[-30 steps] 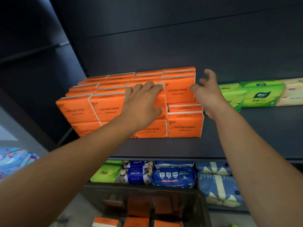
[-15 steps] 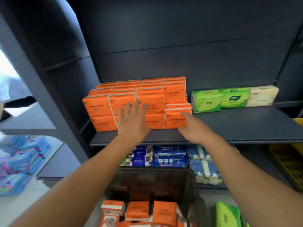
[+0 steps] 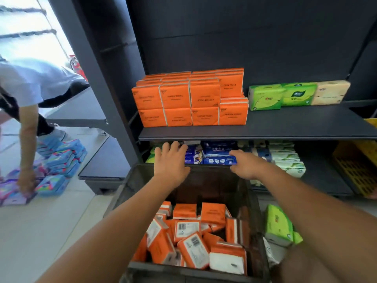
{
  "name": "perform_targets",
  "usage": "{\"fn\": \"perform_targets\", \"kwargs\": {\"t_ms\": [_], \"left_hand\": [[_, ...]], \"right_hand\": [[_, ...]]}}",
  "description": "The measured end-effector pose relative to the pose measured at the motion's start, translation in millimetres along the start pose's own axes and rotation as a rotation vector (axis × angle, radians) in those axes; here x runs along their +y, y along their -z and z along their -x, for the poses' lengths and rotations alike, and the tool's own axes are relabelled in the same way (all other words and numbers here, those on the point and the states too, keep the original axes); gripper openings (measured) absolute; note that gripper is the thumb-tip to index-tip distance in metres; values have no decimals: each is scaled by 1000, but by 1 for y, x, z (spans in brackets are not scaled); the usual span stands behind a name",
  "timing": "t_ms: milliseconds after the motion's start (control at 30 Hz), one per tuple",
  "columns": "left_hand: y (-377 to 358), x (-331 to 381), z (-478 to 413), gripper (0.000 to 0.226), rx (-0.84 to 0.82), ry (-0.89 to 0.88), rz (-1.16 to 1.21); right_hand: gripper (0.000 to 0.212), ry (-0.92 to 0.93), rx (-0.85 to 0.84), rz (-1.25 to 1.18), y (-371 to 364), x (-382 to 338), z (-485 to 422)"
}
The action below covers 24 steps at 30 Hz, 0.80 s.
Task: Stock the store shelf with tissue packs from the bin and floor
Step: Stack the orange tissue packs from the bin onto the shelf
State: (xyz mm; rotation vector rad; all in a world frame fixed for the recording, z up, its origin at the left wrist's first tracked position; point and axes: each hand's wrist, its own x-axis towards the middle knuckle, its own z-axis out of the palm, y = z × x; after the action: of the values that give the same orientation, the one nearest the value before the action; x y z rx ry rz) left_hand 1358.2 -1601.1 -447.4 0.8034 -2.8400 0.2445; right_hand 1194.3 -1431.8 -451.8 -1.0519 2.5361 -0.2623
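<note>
At far left, a second person (image 3: 30,82) bent over, one hand down on a heap of blue and purple packs (image 3: 59,160) on the floor (image 3: 40,231). Right of the dark upright, at the left end of the upper shelf (image 3: 285,127): orange tissue packs (image 3: 189,99), flat bricks in bright orange wrap with white edges and dark "COTTON TISSUE" print, stood on edge two tiers high, four across the front, more rows behind, some labels upside down. Well below that stack, over the far rim of the dark bin (image 3: 130,193): left hand (image 3: 170,162), palm down, fingers (image 3: 166,147) straight and spread, gripping nothing. Beneath both forearms, inside the bin, short of either hand and touched by neither: loose orange packs (image 3: 193,235), tumbled at every angle, white barcode faces and white ends showing. Level with the left hand, over the same rim: right hand (image 3: 244,165), fingers (image 3: 234,153) stretched forward and close together, holding nothing, tips in front of blue packs (image 3: 219,148) on the lower shelf, contact unclear. Further right on the upper shelf, just beside the orange stack: green packs (image 3: 265,97) and a beige pack (image 3: 331,91) in a row. On the floor beside the bin's right wall: one green floor pack (image 3: 278,225), tilted. At far right, a yellow crate (image 3: 359,166).
</note>
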Motion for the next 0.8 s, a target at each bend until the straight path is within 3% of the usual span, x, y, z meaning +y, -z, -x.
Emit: {"fn": "perform_targets", "kwargs": {"t_ms": [267,433,567,700,800], "left_hand": [[-58,-18,45,60,-217,96,7],[-105,-14,69,49,-441,62,46],[-142,0,88,54,-616,-118,24],[-175,4,105,81,-701,-577,-130],[-188,5,104,88,-720,-767,-198]], "right_hand": [[56,34,-79,-1,-42,-17,-2],[51,34,-140,2,-74,-29,-12],[47,53,-182,-3,-95,-34,-22],[44,63,-208,4,-117,-32,-32],[43,58,-238,11,-131,-25,-39]]}}
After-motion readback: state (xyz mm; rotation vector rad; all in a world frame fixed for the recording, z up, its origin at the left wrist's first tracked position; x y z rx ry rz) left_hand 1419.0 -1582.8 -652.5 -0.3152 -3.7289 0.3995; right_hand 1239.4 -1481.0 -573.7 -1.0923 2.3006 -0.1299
